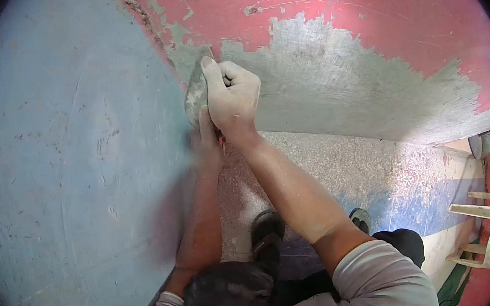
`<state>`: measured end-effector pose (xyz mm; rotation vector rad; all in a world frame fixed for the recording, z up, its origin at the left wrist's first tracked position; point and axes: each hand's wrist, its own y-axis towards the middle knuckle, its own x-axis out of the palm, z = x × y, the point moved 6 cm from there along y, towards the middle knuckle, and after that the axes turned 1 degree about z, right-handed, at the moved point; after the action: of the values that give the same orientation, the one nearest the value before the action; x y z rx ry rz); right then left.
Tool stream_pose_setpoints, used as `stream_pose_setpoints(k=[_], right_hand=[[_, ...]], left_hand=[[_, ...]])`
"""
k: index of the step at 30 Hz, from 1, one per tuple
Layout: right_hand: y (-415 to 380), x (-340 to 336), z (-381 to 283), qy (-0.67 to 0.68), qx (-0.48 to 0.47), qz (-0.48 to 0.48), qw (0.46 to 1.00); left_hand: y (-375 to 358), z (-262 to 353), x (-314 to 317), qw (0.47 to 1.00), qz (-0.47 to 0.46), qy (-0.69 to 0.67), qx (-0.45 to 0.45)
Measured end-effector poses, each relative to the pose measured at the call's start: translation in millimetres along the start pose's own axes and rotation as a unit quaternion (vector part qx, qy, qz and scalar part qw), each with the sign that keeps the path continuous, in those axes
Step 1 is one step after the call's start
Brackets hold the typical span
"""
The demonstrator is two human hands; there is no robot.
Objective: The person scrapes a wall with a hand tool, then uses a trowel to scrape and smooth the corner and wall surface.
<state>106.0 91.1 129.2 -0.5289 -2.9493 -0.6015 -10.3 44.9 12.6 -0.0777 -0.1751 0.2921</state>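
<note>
Mostly hidden, grey tool [206,51], edge poking past the right hand [233,99]

Basically a light grey short-sleeved shirt [386,279], kinda creased, is worn with dark trousers [222,300], left knee marked by a paler patch, plus dark strapped footwear [266,226].

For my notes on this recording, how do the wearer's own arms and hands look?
Both the left hand and the right hand are bare, without gloves, and the right looks coated in dust. The forearms are uncovered below short, light grey sleeves. No watch or bracelet shows.
</note>
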Motion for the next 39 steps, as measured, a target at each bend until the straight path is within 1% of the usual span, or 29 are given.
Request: stream_pose_setpoints(k=[1, 3, 4, 6, 7, 8, 9, 10, 12, 13, 14, 16, 17, 18, 20, 21, 23, 25, 26, 27, 29, 30, 32, 34, 35, 37, 39], right_hand=[[0, 1, -2, 0.004, -0.001, 0.006, 1.0], [-14, -2, 40, -0.009, 0.01, 0.0, 1.0], [-25, -5, 61, -0.022, 0.008, -0.001, 1.0], [-38, -11, 72, -0.052, 0.016, -0.004, 0.999], [-30, -8, 55, -0.033, 0.011, -0.002, 0.999], [-22, -7, 40, -0.017, 0.009, 0.0, 1.0], [-17, -7, 25, -0.004, 0.012, 0.003, 1.0], [-5, -3, 18, -0.046, -0.026, -0.002, 0.999], [3, 2, -2, -0.007, 0.01, 0.005, 1.0], [2, 5, -7, 0.016, 0.027, 0.007, 0.999], [-2, 5, -3, 0.016, 0.006, 0.025, 1.0], [-15, 2, 25, -0.019, -0.001, 0.026, 0.999], [-23, -1, 39, -0.039, -0.003, 0.026, 0.999], [-28, -3, 40, -0.023, -0.004, 0.038, 0.999], [-31, -7, 48, -0.031, 0.023, 0.023, 0.999], [-29, -8, 46, -0.036, 0.036, 0.017, 0.999], [-11, -8, 13, -0.024, 0.019, 0.018, 0.999], [5, -3, -6, -0.005, 0.001, 0.008, 1.0], [6, -2, -14, 0.03, 0.034, 0.015, 0.999], [3, -2, -11, 0.015, 0.025, 0.021, 0.999], [-7, -5, 8, -0.014, -0.002, 0.033, 0.999], [-15, -7, 28, -0.026, -0.003, 0.03, 0.999], [-34, -17, 58, -0.035, 0.018, 0.02, 0.999], [-34, -20, 54, -0.024, 0.044, 0.015, 0.999], [-28, -19, 51, -0.024, 0.022, 0.01, 0.999], [-11, -16, 16, -0.031, -0.005, 0.008, 0.999], [4, -12, 0, -0.007, 0.011, 0.001, 1.0]], left_hand=[[4, -14, -4, 1.0, -0.017, 0.004, 0.006], [13, -38, -2, 0.996, 0.067, 0.033, 0.057], [8, -46, 17, 0.979, 0.171, 0.056, 0.098], [7, -58, 22, 0.973, 0.179, 0.045, 0.137], [6, -55, 14, 0.987, 0.082, 0.011, 0.137], [11, -56, 5, 0.995, 0.003, -0.001, 0.101], [11, -49, -1, 0.995, -0.073, -0.008, 0.062], [8, -17, -5, 0.992, -0.128, 0.006, -0.011], [8, -10, -5, 0.99, -0.125, 0.014, -0.062], [10, -9, -7, 0.992, -0.109, 0.021, -0.054], [13, -18, -10, 0.996, -0.079, 0.028, -0.027], [22, -47, -9, 0.996, -0.011, 0.05, 0.075], [24, -62, -12, 0.993, 0.004, 0.056, 0.1], [22, -64, -12, 0.992, 0.014, 0.057, 0.111], [19, -73, -12, 0.996, 0.009, 0.037, 0.086], [16, -65, -10, 0.998, -0.001, 0.023, 0.065], [11, -39, -4, 1.0, -0.031, -0.008, -0.002], [11, -17, -3, 0.999, -0.046, 0.022, -0.005], [14, -16, -9, 0.993, -0.045, 0.089, 0.059], [17, -15, -14, 0.98, -0.034, 0.156, 0.123], [27, -43, -16, 0.952, 0.02, 0.201, 0.23], [27, -62, -17, 0.963, 0.022, 0.17, 0.207], [21, -91, -18, 0.986, 0.018, 0.099, 0.133], [15, -86, -12, 0.993, 0.009, 0.07, 0.1], [16, -84, -11, 0.994, 0.004, 0.058, 0.09], [17, -60, -5, 0.998, -0.022, 0.03, 0.056], [20, -38, -3, 0.999, -0.047, 0.017, 0.021]])
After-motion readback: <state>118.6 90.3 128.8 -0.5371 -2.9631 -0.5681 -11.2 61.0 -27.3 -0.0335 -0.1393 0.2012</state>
